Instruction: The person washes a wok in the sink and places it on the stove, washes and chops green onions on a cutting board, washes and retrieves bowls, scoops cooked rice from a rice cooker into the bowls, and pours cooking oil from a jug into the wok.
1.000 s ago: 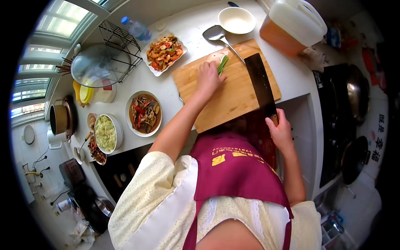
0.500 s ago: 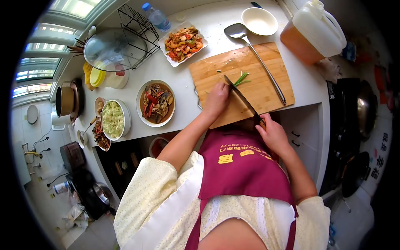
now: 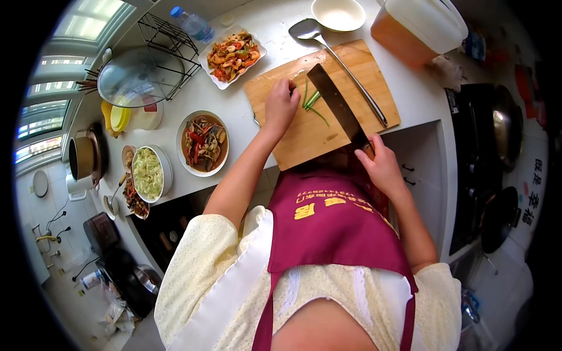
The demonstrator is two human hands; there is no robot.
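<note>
My right hand (image 3: 380,165) is wrapped round the wooden handle of a cleaver (image 3: 338,105). Its dark, broad blade slants up and left over the wooden cutting board (image 3: 293,137), the flat side showing. Just left of the blade lie cut lengths of green onion (image 3: 313,100), some partly behind it. My left hand (image 3: 282,104) is over the board's left part, apart from the blade and the onion, with its fingers curled in; whatever is between the fingertips is hidden. A metal spatula (image 3: 351,73) rests across the board's right side.
Left of the board are a plate of stir-fry (image 3: 232,55), a bowl of braised food (image 3: 204,143) and a bowl of chopped cabbage (image 3: 149,172). An empty white bowl (image 3: 338,14) and a jug of orange liquid (image 3: 404,35) stand behind. The stove (image 3: 477,169) is at right.
My left hand has drawn away from the green onion toward the board's left side. The cleaver has turned to show its flat blade, right of the onion. The whole view has shifted slightly.
</note>
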